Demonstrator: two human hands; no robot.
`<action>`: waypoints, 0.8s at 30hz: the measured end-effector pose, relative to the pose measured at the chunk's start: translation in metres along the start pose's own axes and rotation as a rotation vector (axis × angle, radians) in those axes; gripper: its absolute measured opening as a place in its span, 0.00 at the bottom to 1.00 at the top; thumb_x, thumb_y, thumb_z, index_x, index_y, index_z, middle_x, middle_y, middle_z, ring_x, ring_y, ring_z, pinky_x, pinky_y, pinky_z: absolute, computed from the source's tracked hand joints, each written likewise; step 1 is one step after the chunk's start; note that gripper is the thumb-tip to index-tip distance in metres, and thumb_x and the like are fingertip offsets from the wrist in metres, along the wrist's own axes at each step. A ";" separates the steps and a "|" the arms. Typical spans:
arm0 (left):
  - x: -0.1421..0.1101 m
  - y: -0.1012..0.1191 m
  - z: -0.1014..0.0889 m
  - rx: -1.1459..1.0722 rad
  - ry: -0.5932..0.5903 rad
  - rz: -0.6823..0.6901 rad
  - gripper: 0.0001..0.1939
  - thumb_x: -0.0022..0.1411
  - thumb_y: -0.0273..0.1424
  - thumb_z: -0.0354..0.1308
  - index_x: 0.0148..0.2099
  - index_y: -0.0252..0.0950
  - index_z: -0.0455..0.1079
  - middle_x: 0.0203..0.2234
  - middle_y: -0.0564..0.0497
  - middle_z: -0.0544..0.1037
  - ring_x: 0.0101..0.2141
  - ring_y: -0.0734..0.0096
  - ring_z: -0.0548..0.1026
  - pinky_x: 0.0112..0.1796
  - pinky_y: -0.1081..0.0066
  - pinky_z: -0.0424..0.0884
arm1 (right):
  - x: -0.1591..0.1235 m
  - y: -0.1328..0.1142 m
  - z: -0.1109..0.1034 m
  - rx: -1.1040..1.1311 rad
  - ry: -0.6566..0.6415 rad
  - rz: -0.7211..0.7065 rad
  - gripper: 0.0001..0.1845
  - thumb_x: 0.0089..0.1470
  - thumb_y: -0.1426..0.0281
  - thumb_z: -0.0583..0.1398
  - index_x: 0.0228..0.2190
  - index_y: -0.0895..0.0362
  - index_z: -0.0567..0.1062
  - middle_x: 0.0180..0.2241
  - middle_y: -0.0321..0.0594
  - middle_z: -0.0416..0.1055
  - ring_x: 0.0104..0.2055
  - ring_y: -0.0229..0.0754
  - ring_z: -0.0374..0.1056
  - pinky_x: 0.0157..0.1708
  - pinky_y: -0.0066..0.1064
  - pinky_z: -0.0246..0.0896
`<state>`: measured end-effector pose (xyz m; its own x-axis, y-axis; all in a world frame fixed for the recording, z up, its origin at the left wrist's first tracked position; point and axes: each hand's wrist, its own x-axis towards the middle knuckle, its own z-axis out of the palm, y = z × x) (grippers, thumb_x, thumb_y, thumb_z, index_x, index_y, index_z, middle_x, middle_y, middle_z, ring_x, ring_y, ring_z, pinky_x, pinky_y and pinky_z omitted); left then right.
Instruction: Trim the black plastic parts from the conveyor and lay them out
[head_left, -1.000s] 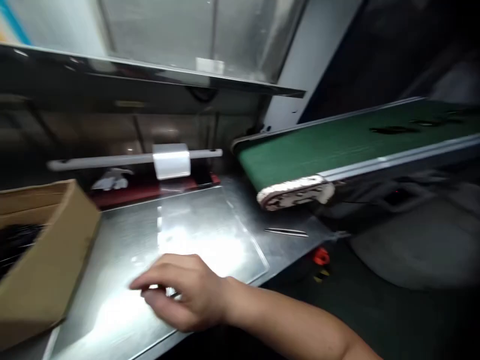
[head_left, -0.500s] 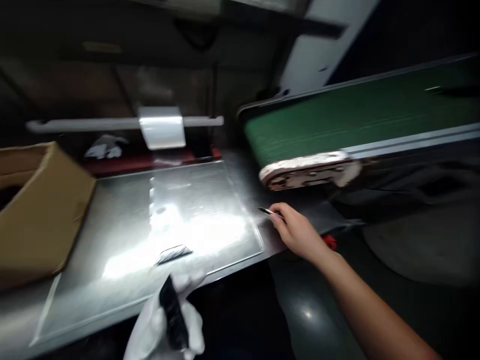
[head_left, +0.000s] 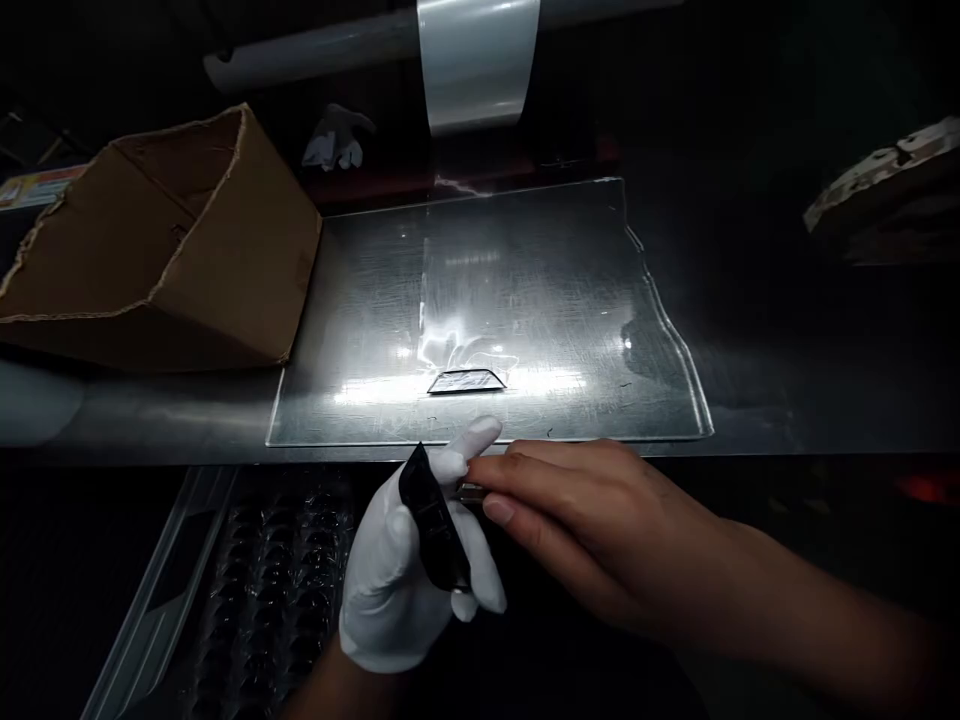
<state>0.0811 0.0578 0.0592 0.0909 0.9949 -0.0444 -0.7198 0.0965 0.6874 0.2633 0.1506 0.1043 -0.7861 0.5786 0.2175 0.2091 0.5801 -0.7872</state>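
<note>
Left hand (head_left: 382, 590), white-gloved: fingers curled round a black part (head_left: 433, 525), held tilted. Right hand (head_left: 615, 520), bare: thumb and fingers pinched on a small strip (head_left: 471, 491), mostly hidden, just beside the glove. Beyond the grip: one dark-edged piece (head_left: 466, 381), flat on a clear sheet (head_left: 570, 260). Left of it: open carton (head_left: 251, 250). Below left: tray (head_left: 270, 590) of dark, rounded items. Farthest: hanging film (head_left: 484, 60).
</note>
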 end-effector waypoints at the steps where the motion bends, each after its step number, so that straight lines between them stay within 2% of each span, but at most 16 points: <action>1: 0.000 -0.001 -0.001 0.004 0.007 0.000 0.26 0.75 0.49 0.51 0.63 0.38 0.73 0.22 0.51 0.79 0.15 0.79 0.65 0.17 0.78 0.55 | -0.001 0.000 0.000 -0.006 0.009 -0.002 0.16 0.72 0.71 0.57 0.57 0.57 0.76 0.51 0.39 0.81 0.50 0.39 0.78 0.51 0.30 0.73; 4: 0.002 -0.003 -0.001 0.006 0.016 -0.017 0.28 0.74 0.51 0.52 0.61 0.36 0.74 0.16 0.55 0.72 0.14 0.78 0.65 0.17 0.77 0.54 | -0.002 -0.002 -0.001 -0.029 0.015 0.015 0.16 0.71 0.72 0.57 0.57 0.58 0.76 0.47 0.40 0.81 0.47 0.41 0.78 0.46 0.32 0.74; 10: 0.008 0.003 0.003 0.055 0.012 -0.100 0.25 0.75 0.48 0.54 0.63 0.38 0.74 0.24 0.49 0.82 0.16 0.77 0.69 0.18 0.77 0.58 | -0.003 -0.001 -0.003 -0.036 0.001 0.030 0.13 0.71 0.71 0.58 0.54 0.56 0.76 0.44 0.40 0.80 0.43 0.41 0.77 0.39 0.31 0.72; 14: 0.008 0.006 0.003 0.077 0.018 -0.119 0.24 0.74 0.47 0.56 0.60 0.35 0.76 0.20 0.51 0.78 0.17 0.75 0.72 0.19 0.78 0.64 | -0.005 0.003 -0.007 -0.036 -0.044 0.032 0.12 0.71 0.72 0.57 0.51 0.53 0.77 0.40 0.37 0.79 0.37 0.39 0.75 0.34 0.30 0.68; 17: 0.006 0.004 0.002 0.074 0.025 -0.144 0.26 0.73 0.47 0.56 0.62 0.34 0.74 0.20 0.51 0.77 0.18 0.75 0.73 0.19 0.79 0.65 | -0.006 0.005 -0.012 -0.038 -0.091 0.018 0.09 0.71 0.73 0.57 0.45 0.54 0.78 0.37 0.36 0.77 0.32 0.35 0.71 0.29 0.30 0.61; 24: 0.003 -0.002 0.005 0.047 0.026 -0.163 0.24 0.74 0.46 0.55 0.60 0.33 0.76 0.19 0.51 0.77 0.15 0.81 0.64 0.20 0.80 0.63 | -0.010 0.009 -0.017 -0.024 -0.156 0.003 0.08 0.71 0.73 0.57 0.44 0.55 0.76 0.31 0.33 0.71 0.28 0.34 0.64 0.26 0.29 0.54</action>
<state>0.0859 0.0603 0.0613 0.1858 0.9666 -0.1764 -0.6640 0.2558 0.7026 0.2828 0.1596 0.1047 -0.8661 0.4848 0.1215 0.2235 0.5932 -0.7734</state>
